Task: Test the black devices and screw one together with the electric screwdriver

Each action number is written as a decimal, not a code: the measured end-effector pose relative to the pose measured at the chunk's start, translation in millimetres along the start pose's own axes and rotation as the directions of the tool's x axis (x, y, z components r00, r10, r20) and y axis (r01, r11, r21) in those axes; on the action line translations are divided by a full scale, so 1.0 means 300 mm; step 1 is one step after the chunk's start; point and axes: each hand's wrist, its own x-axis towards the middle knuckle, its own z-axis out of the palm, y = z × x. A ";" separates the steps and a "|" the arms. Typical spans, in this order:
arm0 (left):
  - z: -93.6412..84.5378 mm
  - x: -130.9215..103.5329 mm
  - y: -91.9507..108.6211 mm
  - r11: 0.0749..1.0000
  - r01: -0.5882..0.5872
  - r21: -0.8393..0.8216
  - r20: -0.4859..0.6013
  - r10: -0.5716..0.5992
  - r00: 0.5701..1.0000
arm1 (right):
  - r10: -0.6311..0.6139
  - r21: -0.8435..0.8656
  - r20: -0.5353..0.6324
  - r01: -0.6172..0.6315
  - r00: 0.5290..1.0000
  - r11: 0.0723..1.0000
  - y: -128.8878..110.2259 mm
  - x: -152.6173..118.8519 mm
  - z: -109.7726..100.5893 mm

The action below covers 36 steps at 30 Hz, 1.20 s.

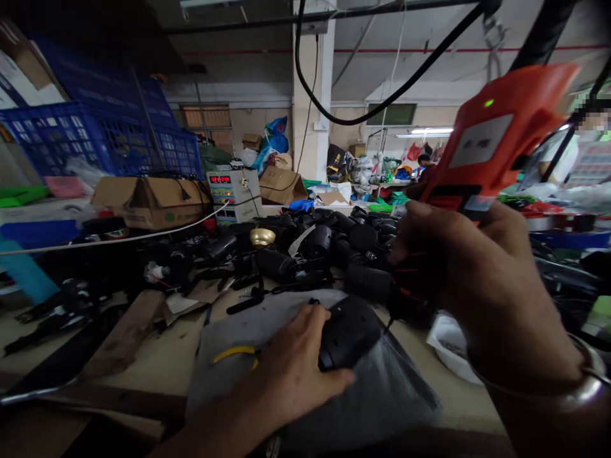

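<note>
My left hand (291, 362) is closed on a black rounded plastic housing (351, 331), thumb and fingers against its left side. The housing rests on a grey cloth (305, 423). Beside that hand, partly hidden under it, lies a yellow-handled tool (233, 352), perhaps pliers or cutters. My right hand (487, 286) is wrapped round an orange-and-black power screwdriver (482, 140) with a green light on its body. The screwdriver's thin dark tip points down just right of the housing; I cannot tell whether it touches. Its lower body is dark and mostly hidden by my fingers.
Many black parts (319, 242) are heaped behind the cloth, with a gold-coloured bowl (262, 237) among them. A white tub (453, 346) stands at right. At left are a wooden block (126, 331), an open cardboard box (153, 200) and a power supply (233, 191). A black cable (353, 121) loops overhead.
</note>
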 end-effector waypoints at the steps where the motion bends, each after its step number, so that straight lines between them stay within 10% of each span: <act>1: -0.003 -0.005 -0.006 0.998 -0.056 -0.022 0.037 0.057 0.998 | -0.002 0.020 0.016 0.002 1.000 1.000 -0.014 -0.004 0.008; 36: -0.006 -0.010 -0.011 0.967 -0.242 0.086 0.153 0.227 0.962 | 0.108 0.004 0.196 -0.111 0.975 0.994 0.021 0.050 0.110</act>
